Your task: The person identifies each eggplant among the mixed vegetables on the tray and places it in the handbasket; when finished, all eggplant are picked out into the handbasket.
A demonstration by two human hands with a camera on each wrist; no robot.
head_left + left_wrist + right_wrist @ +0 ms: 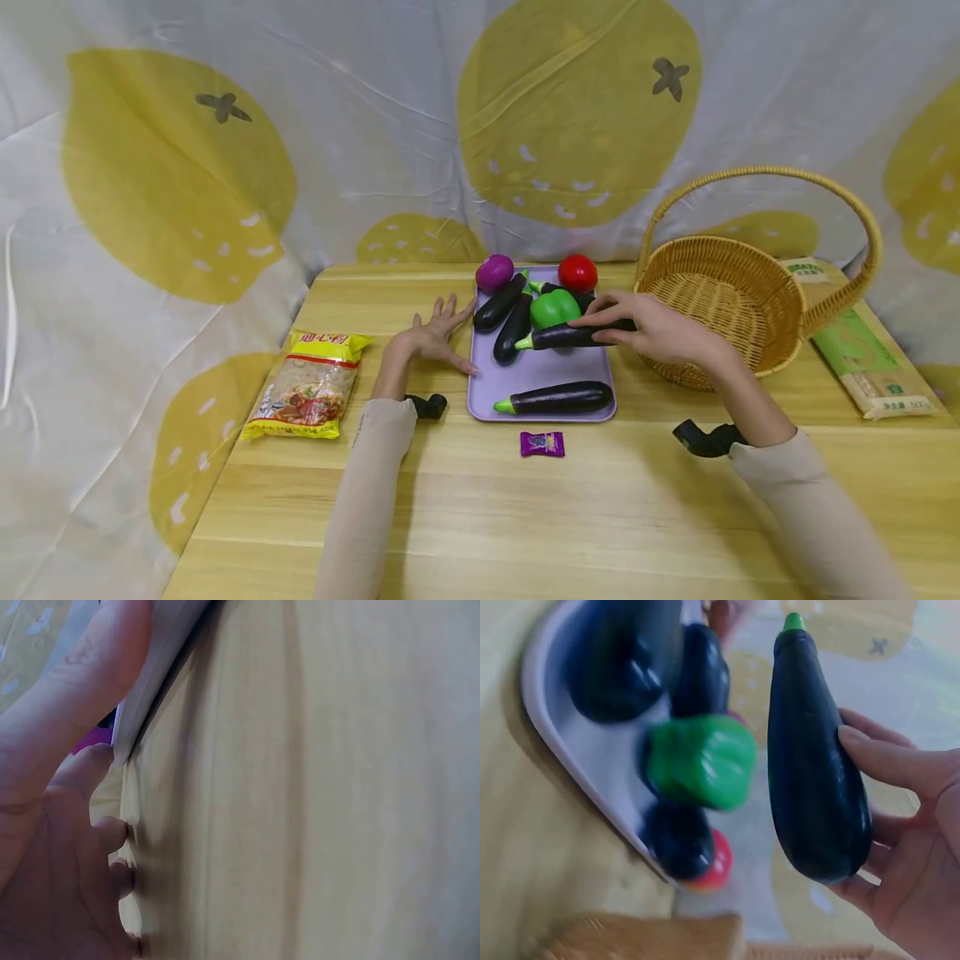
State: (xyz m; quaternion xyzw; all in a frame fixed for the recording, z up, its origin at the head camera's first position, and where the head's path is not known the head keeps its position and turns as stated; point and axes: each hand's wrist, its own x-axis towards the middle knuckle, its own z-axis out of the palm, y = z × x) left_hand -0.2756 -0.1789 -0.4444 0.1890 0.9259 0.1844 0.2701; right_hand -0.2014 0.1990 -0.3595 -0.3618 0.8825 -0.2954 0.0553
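Note:
A lilac tray (540, 368) holds several eggplants, among them a front eggplant (566, 398) lying crosswise, plus a green bell pepper (555, 308), a red tomato (577, 272) and a purple onion (495, 272). Above the tray, my right hand (663, 329) grips another eggplant (810, 765) between thumb and fingers, its green stem end pointing left in the head view. My left hand (433, 337) is spread at the tray's left side, thumb and index finger at the rim. In the left wrist view, its thumb (90, 671) lies against the tray's outer wall.
A wicker basket (720, 300) with a tall handle stands right of the tray. Behind it lies a green and beige packet (862, 350). A yellow bag of pasta (307, 387) is at the left, and a small purple packet (542, 443) lies in front of the tray.

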